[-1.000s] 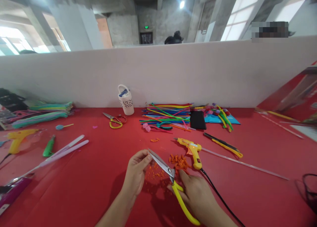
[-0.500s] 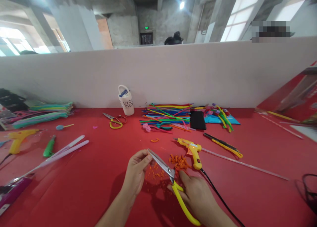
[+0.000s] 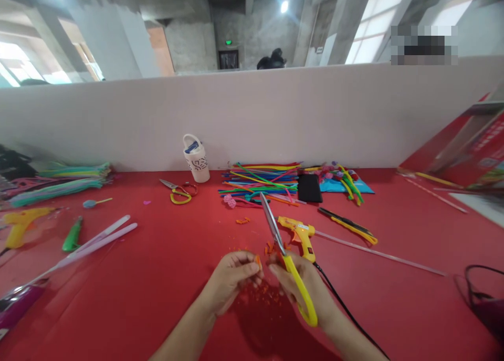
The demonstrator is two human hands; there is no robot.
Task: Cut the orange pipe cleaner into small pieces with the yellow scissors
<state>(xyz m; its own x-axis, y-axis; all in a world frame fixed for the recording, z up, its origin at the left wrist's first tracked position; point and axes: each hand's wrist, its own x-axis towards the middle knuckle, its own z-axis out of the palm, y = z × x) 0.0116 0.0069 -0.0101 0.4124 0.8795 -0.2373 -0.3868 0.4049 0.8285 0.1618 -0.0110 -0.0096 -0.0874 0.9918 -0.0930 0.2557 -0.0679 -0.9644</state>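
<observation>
Between the thumb and fingers of my left hand is a small orange piece. My right hand is wrapped around yellow-handled scissors, their blades pointing up and away from me, apart from the orange piece. The two hands are close together over the red table. Small cut orange pieces lie just beyond my right hand and are partly hidden by it. Fine orange crumbs are scattered on the table between my hands.
A yellow glue gun with a black cord lies close to my right hand. Farther back are a bundle of coloured pipe cleaners, a black phone-like slab, a white cup and other scissors. A white partition stands behind them.
The scissors have turned upright, their tips moving up and away from my left hand. My left hand has moved right and toward me, and the orange piece now shows in it.
</observation>
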